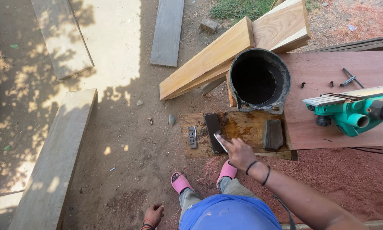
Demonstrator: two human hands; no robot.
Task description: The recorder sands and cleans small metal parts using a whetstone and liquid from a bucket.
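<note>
Dark sharpening stone [212,131] on wet board [242,127], near black bucket [259,81]. Right hand [239,152] pinches thin blade [220,140], probably planer blade, against stone. Left hand [154,214] hangs low, loosely curled, holding nothing.

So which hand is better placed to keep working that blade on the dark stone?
Probably the right. The right hand already presses the small flat blade onto the dark sharpening stone on the wet board. The left hand hangs low by the knee, well away from the stone.
</note>
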